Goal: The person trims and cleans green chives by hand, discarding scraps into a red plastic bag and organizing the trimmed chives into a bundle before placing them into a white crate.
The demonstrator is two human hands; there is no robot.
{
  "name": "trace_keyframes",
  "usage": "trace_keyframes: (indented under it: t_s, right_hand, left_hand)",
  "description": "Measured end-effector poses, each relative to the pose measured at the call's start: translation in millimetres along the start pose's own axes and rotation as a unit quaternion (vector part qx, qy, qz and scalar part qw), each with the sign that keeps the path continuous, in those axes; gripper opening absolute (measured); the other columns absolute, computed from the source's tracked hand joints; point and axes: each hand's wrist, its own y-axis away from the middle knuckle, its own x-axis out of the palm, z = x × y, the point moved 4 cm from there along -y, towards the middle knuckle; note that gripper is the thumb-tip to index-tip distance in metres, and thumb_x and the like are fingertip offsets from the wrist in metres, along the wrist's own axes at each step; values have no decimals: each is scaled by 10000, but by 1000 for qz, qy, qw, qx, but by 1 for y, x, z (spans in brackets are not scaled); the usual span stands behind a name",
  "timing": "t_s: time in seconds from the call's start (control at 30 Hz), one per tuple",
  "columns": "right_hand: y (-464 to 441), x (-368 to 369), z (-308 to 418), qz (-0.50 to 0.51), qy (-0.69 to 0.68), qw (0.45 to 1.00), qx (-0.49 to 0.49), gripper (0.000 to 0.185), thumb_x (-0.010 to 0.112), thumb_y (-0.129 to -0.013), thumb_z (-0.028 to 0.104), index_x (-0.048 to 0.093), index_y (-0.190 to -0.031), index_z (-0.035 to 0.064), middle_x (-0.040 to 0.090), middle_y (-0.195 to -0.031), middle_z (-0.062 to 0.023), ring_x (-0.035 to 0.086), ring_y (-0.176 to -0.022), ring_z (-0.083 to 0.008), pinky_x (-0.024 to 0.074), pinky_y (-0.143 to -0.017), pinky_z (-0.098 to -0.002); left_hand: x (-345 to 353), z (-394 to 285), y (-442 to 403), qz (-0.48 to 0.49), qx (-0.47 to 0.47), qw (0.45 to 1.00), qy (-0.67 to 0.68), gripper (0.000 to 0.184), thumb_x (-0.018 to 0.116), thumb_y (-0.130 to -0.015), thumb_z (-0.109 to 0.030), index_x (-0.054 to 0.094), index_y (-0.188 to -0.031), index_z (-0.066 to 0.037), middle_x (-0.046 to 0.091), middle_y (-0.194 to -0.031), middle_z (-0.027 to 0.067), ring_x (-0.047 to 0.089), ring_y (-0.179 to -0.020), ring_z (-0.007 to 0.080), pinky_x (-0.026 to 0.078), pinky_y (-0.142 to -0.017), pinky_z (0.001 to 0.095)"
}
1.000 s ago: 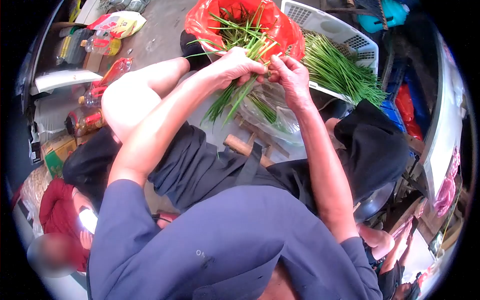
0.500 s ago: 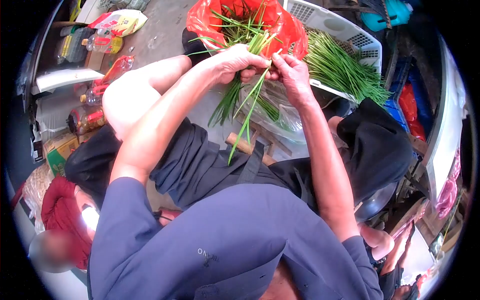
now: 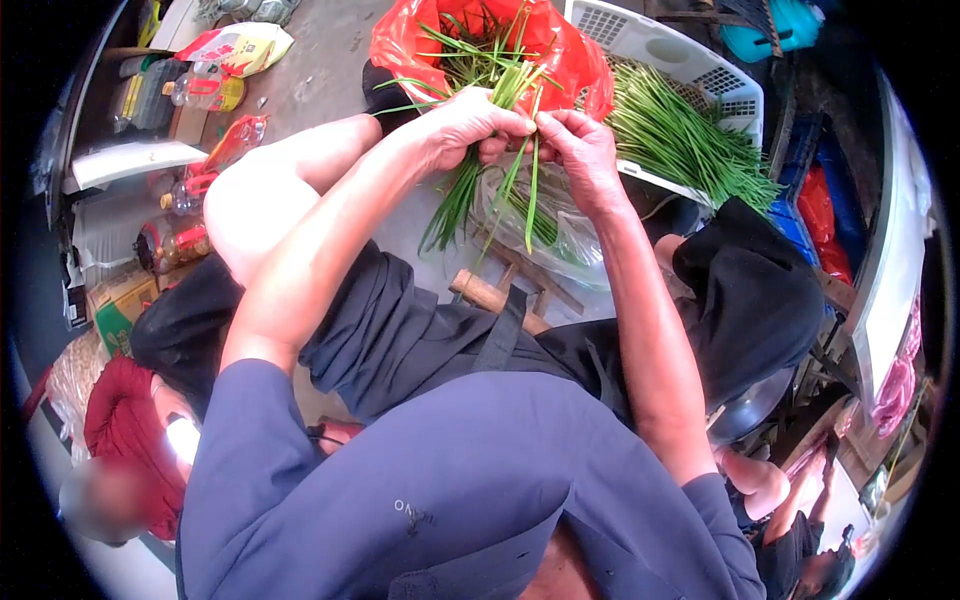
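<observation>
My left hand (image 3: 468, 128) is closed round a small bunch of garlic chives (image 3: 455, 205), whose green leaves hang below the fist. The thumb and fingers of my right hand (image 3: 582, 152) pinch one or more chive stalks just beside the left fingertips; the exact number is hidden. Both hands are nearly touching, over the near edge of a red plastic bag (image 3: 410, 42) that holds loose chive leaves and trimmings. To the right, a white plastic basket (image 3: 665, 40) carries a thick pile of chives (image 3: 690, 150). Below the hands lies a clear plastic bag (image 3: 575, 235) with greens in it.
A wooden stool or frame (image 3: 485, 290) stands between my knees. Bottles (image 3: 205, 88) and a cardboard box (image 3: 122, 300) line the left side. A blue crate (image 3: 800, 200) is at the right. Other people are at lower left (image 3: 125, 420) and lower right.
My right hand has shifted slightly, and the long leaves hanging between the hands have swung right and now hang straighter. At lower right, another person has come further into view.
</observation>
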Motion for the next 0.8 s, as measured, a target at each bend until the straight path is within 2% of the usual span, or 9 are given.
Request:
trace_keyframes:
  t_s: [0.23,0.3,0.4,0.53,0.7,0.73,0.8]
  right_hand:
    - [-5,-6,-2,-17,60,997,-43,163,664,-848,169,670,-877,8,641,-732,-14,552,-590,-71,447,-554,-222]
    - [-6,-11,-2,-70,89,992,-56,163,660,-841,166,671,-859,5,623,-706,-7,530,-571,-68,434,-534,-224]
    - [-9,-16,-1,-87,87,992,-27,145,648,-863,159,662,-879,16,637,-749,-14,549,-594,-72,445,-559,-219]
    - [-12,-17,4,-92,89,991,-36,141,652,-860,158,662,-875,18,628,-744,-8,553,-592,-73,445,-558,-213]
    - [-20,-19,13,-123,82,986,-74,126,654,-855,143,661,-861,17,616,-742,-1,544,-584,-68,442,-555,-198]
    - [-22,-19,15,-128,66,985,-93,139,652,-842,142,666,-830,5,607,-687,-5,544,-574,-81,455,-547,-228]
    - [-30,-20,16,-149,57,982,-100,137,654,-840,139,664,-826,2,606,-684,-8,544,-575,-80,453,-546,-227]
  left_hand:
    - [0,-2,-1,-19,8,999,-28,98,650,-795,-96,597,-868,-60,626,-698,49,399,-417,44,283,-391,204]
    - [1,-3,0,-17,6,999,-32,96,646,-796,-100,597,-866,-56,630,-692,57,396,-412,44,282,-388,205]
    - [0,-3,1,-11,5,999,-40,98,641,-798,-108,596,-863,-50,634,-682,68,393,-407,44,282,-386,208]
    - [-3,-4,3,-4,2,999,-51,97,636,-802,-112,592,-857,-46,639,-690,72,393,-407,47,285,-389,210]
    - [-5,-10,16,14,5,1000,-23,98,634,-806,-108,593,-864,-42,644,-719,81,397,-415,48,297,-400,209]
    - [-6,-12,18,27,1,1000,-13,100,635,-808,-110,593,-867,-41,646,-730,84,401,-421,49,303,-405,209]
    - [-7,-16,23,47,8,999,3,103,638,-810,-114,594,-868,-42,647,-735,87,405,-426,50,309,-410,209]
